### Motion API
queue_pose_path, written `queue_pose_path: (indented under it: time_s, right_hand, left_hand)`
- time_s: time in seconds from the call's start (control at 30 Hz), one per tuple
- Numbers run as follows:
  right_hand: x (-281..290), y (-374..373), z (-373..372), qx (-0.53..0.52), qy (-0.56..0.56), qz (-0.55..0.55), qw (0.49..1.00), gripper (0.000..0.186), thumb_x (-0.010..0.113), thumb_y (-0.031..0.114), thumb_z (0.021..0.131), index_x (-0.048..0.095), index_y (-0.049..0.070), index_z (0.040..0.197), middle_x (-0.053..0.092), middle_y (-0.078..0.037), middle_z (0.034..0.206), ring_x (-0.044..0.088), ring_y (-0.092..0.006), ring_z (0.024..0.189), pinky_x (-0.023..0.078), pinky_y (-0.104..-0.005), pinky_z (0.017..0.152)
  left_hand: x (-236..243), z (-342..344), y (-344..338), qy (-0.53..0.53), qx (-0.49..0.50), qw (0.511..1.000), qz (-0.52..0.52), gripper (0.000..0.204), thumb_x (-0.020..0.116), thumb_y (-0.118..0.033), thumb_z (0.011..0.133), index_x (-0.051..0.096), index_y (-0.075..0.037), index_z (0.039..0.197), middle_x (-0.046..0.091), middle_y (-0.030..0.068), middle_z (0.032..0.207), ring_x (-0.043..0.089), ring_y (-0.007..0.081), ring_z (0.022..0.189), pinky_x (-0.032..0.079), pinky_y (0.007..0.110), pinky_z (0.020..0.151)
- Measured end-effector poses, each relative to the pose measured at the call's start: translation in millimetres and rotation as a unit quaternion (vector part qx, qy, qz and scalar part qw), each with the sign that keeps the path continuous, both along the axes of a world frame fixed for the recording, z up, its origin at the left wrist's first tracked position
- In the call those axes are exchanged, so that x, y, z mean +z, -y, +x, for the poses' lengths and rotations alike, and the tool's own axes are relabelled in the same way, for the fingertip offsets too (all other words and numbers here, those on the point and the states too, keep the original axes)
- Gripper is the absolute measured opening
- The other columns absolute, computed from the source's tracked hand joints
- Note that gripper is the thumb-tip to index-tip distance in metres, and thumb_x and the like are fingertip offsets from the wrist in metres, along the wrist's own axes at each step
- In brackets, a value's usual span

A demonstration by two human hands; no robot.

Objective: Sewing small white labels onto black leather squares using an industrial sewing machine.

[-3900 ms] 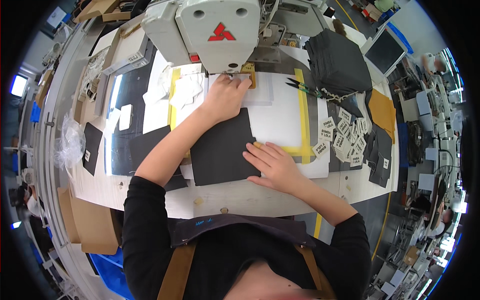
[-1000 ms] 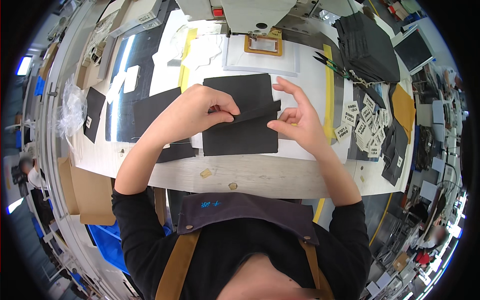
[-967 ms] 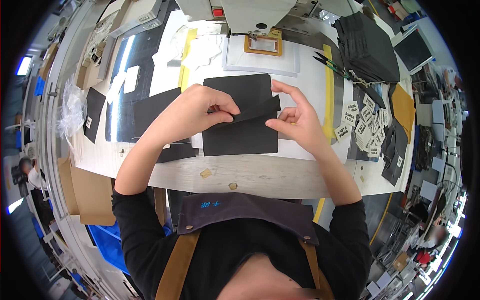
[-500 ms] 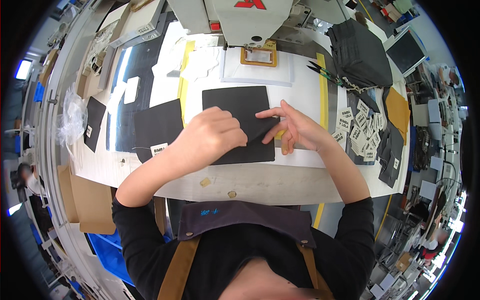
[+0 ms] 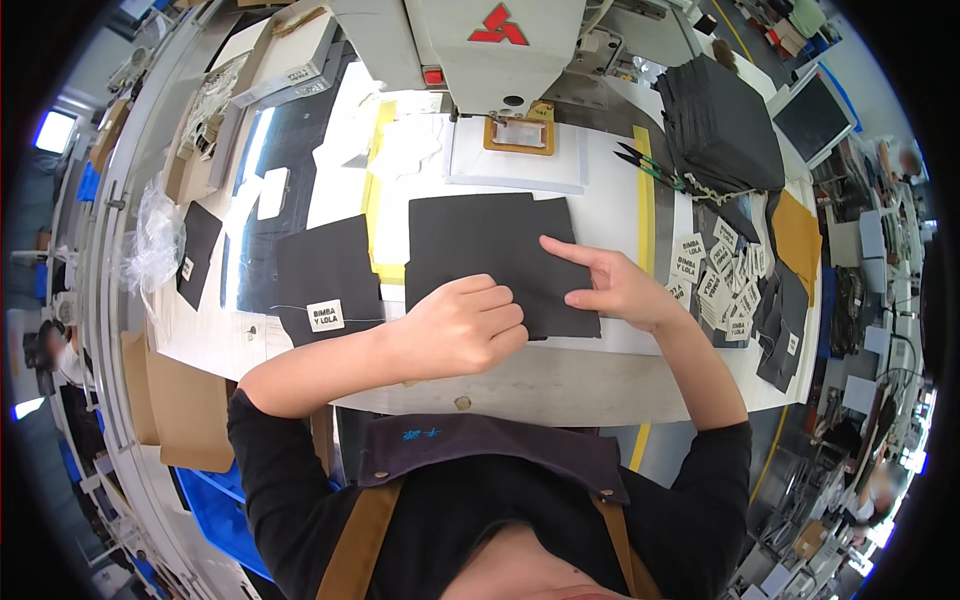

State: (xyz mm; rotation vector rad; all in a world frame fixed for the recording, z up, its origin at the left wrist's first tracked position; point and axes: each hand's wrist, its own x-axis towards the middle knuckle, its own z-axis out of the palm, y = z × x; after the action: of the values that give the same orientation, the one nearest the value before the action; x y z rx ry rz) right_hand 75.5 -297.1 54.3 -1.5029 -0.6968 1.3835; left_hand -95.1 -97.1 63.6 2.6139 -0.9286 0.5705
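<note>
Two overlapping flat black panels lie before me on the white work surface: the left black panel (image 5: pixel 450 240) and the right black panel (image 5: pixel 553 228), which sticks out past it. My left hand (image 5: pixel 470 325) is closed over their near part, knuckles up; whatever its fingers hold is hidden. At the right edge, my right hand (image 5: pixel 620 285) grips the right panel, index finger and thumb lying apart on top, the other fingers out of sight. Left of these lies another black panel (image 5: pixel 325 265) with a small white label (image 5: pixel 325 315) and a loose thread.
A sewing machine head (image 5: pixel 500 60) stands over a brown-framed clamp (image 5: pixel 519 134) beyond the panels. At the right are a stack of black pieces (image 5: pixel 720 125), scissors (image 5: pixel 645 165) and many loose white labels (image 5: pixel 730 285). Far left sits crumpled clear plastic (image 5: pixel 155 235).
The right panel has shifted right and now shows beyond the left one. My right hand has moved right and down with it; my left hand has moved slightly right and nearer me.
</note>
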Motion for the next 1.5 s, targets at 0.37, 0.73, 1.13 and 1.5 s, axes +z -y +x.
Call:
queue_pose_path:
  time_s: [0.37, 0.73, 1.13, 1.5]
  right_hand:
    - [0, 41, 1, -0.085, 0.028, 0.077, 0.993, 0.076, 0.065, -0.001, 0.082, 0.035, 0.007, 0.151, 0.037, -0.007, 0.153, 0.05, -0.0018, 0.088, 0.041, -0.0167, 0.067]
    - [-24, 53, -6, -0.126, 0.118, 0.001, 0.985, 0.076, 0.069, 0.001, 0.082, 0.038, 0.013, 0.151, 0.056, 0.004, 0.107, 0.034, -0.0041, 0.065, 0.035, -0.0201, 0.056]
    - [-15, 48, -10, -0.117, 0.173, -0.027, 0.978, 0.07, 0.066, -0.007, 0.082, 0.04, 0.0, 0.147, 0.045, -0.007, 0.147, 0.046, 0.0023, 0.081, 0.04, -0.0147, 0.059]
    - [-22, 47, -16, -0.171, 0.111, 0.021, 0.979, 0.067, 0.065, -0.007, 0.083, 0.043, 0.002, 0.146, 0.053, -0.011, 0.135, 0.049, -0.0122, 0.115, 0.041, -0.0229, 0.094]
  left_hand:
    - [-20, 7, -4, -0.01, 0.021, 0.998, 0.057, 0.022, 0.068, -0.006, 0.066, 0.067, 0.0, 0.087, 0.063, 0.006, 0.081, 0.063, 0.0179, 0.073, 0.049, 0.028, 0.065]
    - [-21, 14, -6, 0.025, -0.035, 0.997, 0.065, 0.015, 0.07, -0.005, 0.068, 0.067, 0.0, 0.081, 0.065, 0.0079, 0.08, 0.064, 0.0186, 0.072, 0.052, 0.029, 0.065]
    - [-41, 106, -40, 0.024, 0.211, 0.976, 0.038, 0.092, 0.064, -0.071, 0.071, 0.052, 0.002, 0.127, 0.058, 0.0214, 0.117, 0.057, 0.0354, 0.11, 0.042, 0.042, 0.098]
    - [-53, 134, -45, -0.008, 0.209, 0.978, -0.002, 0.089, 0.064, -0.069, 0.075, 0.055, 0.005, 0.123, 0.062, 0.0174, 0.083, 0.061, 0.0333, 0.082, 0.044, 0.039, 0.085]
